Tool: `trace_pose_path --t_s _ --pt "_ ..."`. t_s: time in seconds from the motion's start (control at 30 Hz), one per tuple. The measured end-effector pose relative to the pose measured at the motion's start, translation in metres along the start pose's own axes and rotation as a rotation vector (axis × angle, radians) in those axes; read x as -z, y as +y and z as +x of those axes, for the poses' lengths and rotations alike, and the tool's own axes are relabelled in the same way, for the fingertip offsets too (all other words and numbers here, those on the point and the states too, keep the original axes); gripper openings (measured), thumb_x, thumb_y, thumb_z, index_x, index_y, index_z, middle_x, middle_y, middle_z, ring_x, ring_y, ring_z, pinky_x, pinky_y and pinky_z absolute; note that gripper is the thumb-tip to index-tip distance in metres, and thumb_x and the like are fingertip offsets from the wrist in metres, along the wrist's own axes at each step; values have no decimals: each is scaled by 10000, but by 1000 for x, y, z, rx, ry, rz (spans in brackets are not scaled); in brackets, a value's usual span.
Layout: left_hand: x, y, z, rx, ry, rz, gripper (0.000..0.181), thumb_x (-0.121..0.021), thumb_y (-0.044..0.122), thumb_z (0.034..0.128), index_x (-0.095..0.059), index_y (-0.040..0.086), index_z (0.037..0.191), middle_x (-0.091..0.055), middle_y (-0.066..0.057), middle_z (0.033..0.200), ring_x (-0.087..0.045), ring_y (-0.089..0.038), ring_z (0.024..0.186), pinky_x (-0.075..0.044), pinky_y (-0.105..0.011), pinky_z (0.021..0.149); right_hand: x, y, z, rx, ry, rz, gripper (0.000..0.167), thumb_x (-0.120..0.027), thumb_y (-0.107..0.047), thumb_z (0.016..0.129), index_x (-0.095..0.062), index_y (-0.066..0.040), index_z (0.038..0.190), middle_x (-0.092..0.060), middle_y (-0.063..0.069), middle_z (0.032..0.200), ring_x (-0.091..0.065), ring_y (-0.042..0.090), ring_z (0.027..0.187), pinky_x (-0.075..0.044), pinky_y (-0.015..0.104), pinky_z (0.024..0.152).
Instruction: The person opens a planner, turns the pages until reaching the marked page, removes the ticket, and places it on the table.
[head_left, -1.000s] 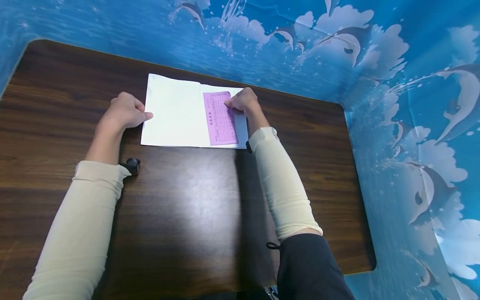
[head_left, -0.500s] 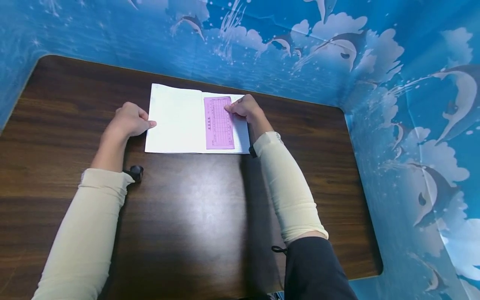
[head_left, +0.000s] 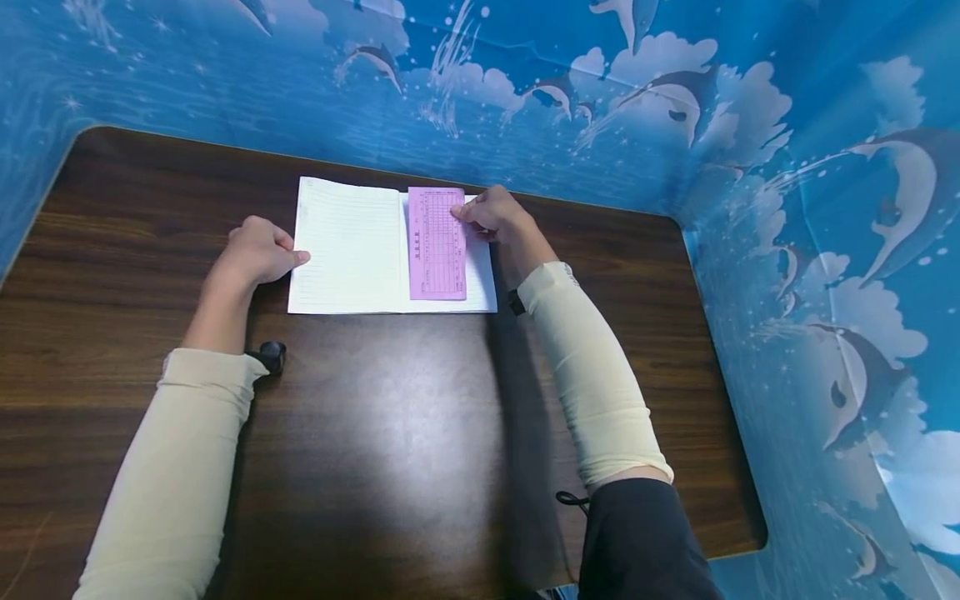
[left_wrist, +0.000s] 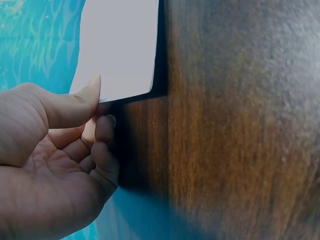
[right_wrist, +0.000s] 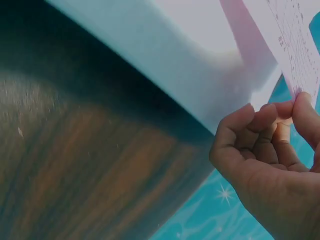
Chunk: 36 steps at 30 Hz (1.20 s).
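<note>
An open notebook (head_left: 347, 250) with white lined pages lies near the far edge of the table. My left hand (head_left: 257, 252) pinches the outer edge of its left page between thumb and fingers; the left wrist view shows the thumb on top of the page (left_wrist: 120, 50). Over the right page is a pink printed slip (head_left: 437, 250) with a grid of boxes. My right hand (head_left: 498, 218) pinches the slip's right edge near its top. In the right wrist view the slip (right_wrist: 295, 45) stands raised and tilted above the page, the other fingers curled below.
The dark wood table (head_left: 390, 433) has rounded corners. Behind it and along the right hangs a blue curtain (head_left: 750, 167) printed with dolphins and clouds. A dark strap with a small black device (head_left: 272, 357) sits at my left wrist.
The pink slip has straightened and risen slightly off the right page, with my right hand pinching it. My left hand keeps hold of the notebook's left edge. The head view has shifted a little.
</note>
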<state>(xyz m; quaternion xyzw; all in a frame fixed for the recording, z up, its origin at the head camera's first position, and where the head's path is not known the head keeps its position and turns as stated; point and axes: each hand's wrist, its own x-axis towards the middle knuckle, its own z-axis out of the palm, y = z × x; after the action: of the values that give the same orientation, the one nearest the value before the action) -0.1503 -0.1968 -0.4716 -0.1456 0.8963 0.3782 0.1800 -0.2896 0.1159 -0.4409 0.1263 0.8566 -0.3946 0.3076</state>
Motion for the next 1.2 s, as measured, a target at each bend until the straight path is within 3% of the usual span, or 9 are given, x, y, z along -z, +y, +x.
trace_pose_path --t_s 0.17,0.3,0.47,0.57,0.67,0.83,0.93,1.07,1.2 --pt "0 -1 1 -2 2 0 285 -633 219 1079 -655 -52 993 -457 -244 1084 -450 -395 996 -401 -469 757 21 -4 -9 -12 -21 46 251 -669 -312 1065 -714 -80 1151 -618 32 1030 -568 184 942 -532 340 946" --pt "-1 -2 1 3 3 -3 285 -635 214 1079 -653 -69 1050 -456 -268 1123 -451 -409 1012 -408 -482 770 44 0 -15 -35 -3 66 239 -671 -316 1062 -723 -84 1083 -623 43 990 -550 184 879 -495 324 871" --pt "-1 -4 0 28 3 -6 307 -631 208 1084 -644 -90 1160 -440 -319 1231 -437 -445 1081 -428 -516 810 77 9 -17 -94 35 -21 287 -653 -346 1072 -688 -83 1182 -598 44 1016 -533 180 859 -475 316 832" --pt "-1 -5 -1 27 -5 -2 312 -624 211 1088 -644 -90 1169 -440 -322 1243 -432 -454 1094 -427 -531 820 99 23 -16 -139 56 -59 318 -655 -348 1071 -666 -84 1249 -592 45 1033 -542 182 865 -488 310 824" --pt "0 -5 -2 25 -11 -5 308 -622 214 1089 -645 -86 1157 -443 -314 1228 -434 -453 1088 -425 -538 822 115 44 -12 -165 84 -80 314 -677 -341 1060 -676 -64 1207 -580 36 912 -534 174 800 -499 295 780" --pt "-1 -5 -2 25 1 -10 292 -629 205 1084 -651 -85 1107 -446 -309 1210 -432 -453 1091 -421 -531 812 120 84 2 -201 174 -155 310 -730 -360 1033 -675 -57 1070 -469 -11 692 -475 142 687 -506 260 668" --pt "-3 -3 -1 13 6 -13 278 -632 197 1080 -652 -78 1043 -442 -293 1173 -425 -439 1074 -414 -505 785 114 104 5 -228 242 -206 367 -748 -371 1021 -699 -36 1162 -554 28 837 -527 173 777 -547 262 694" --pt "-5 -1 0 9 5 -18 278 -632 198 1079 -650 -77 1038 -449 -295 1178 -425 -443 1087 -417 -508 793 106 115 -1 -248 291 -191 510 -754 -356 1018 -658 -11 1382 -647 132 1247 -601 259 1027 -616 336 923" --pt "-4 0 0 11 9 -17 287 -631 202 1080 -652 -84 1075 -461 -305 1191 -429 -452 1105 -422 -522 810 103 116 -4 -218 312 -183 531 -763 -344 1013 -655 -4 1407 -657 168 1362 -624 292 1097 -604 398 1014"
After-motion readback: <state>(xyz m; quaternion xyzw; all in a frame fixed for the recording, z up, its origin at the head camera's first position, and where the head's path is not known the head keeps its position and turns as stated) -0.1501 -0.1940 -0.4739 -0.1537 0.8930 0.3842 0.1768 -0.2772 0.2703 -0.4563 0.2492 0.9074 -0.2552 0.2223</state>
